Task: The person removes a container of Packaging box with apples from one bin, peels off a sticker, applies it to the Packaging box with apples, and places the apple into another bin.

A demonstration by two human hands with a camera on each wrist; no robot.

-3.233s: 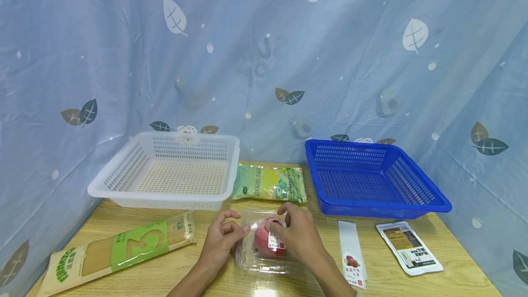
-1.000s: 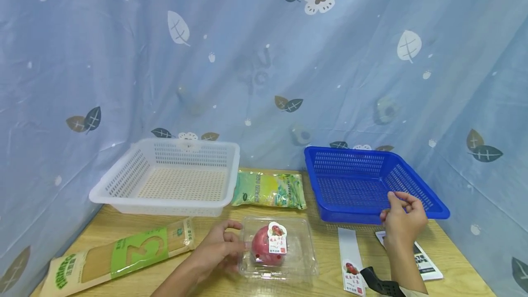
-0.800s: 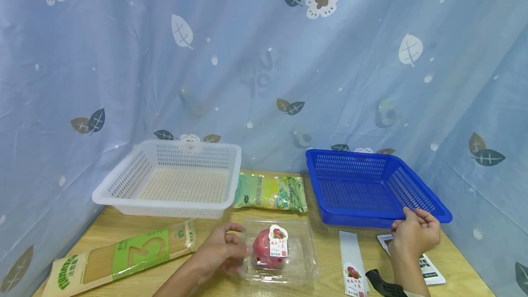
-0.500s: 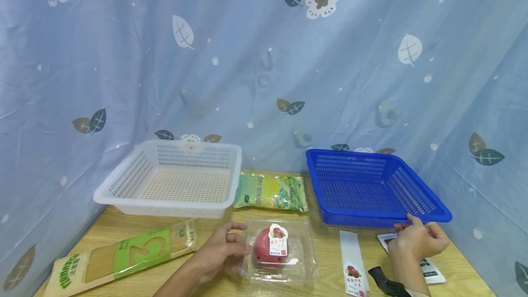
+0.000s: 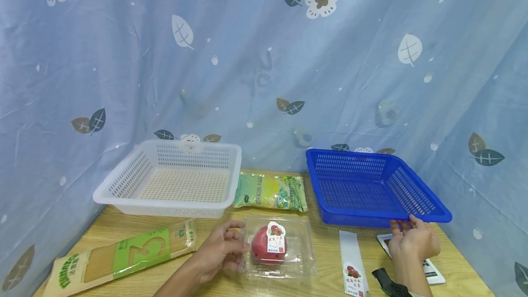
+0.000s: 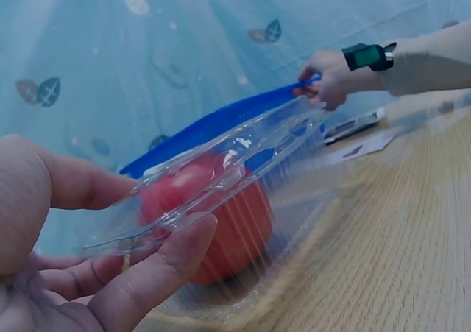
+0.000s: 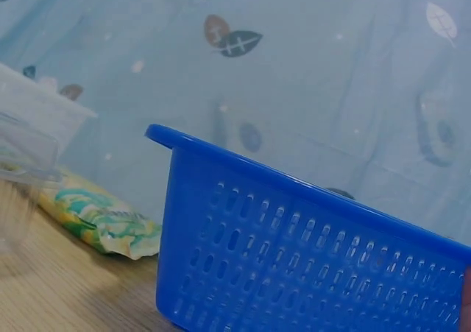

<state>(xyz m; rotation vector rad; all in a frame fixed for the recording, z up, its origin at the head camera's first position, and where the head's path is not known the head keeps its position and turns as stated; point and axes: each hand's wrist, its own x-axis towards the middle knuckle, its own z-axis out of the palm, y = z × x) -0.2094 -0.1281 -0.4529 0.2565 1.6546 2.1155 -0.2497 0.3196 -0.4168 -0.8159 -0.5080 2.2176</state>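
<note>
My left hand [image 5: 218,250] pinches the left edge of a clear plastic clamshell box [image 5: 300,260], thumb on one side and fingers on the other in the left wrist view. Inside lies a round pinkish-red fruit [image 6: 239,232]. A white label [image 5: 276,244] with a red fruit picture is stuck on the lid above it. Over at the right, my right hand [image 5: 414,242] grips the front rim of a blue plastic basket [image 5: 354,219], thumb on top and fingers beneath. Most of that hand falls outside the right wrist view.
A white basket [image 5: 165,209] stands back left, with a green-yellow packet [image 5: 270,191] beside it. Front left lies a spaghetti pack [image 5: 123,255]. Label strips [image 5: 350,260] and a white pouch [image 5: 431,272] lie at the right, the pouch partly behind my right forearm. A blue curtain [image 5: 264,58] hangs behind.
My right hand has left the box, moved right and taken hold of the blue basket's rim. The label now lies smoothly on the lid. My left hand has shifted the box slightly.
</note>
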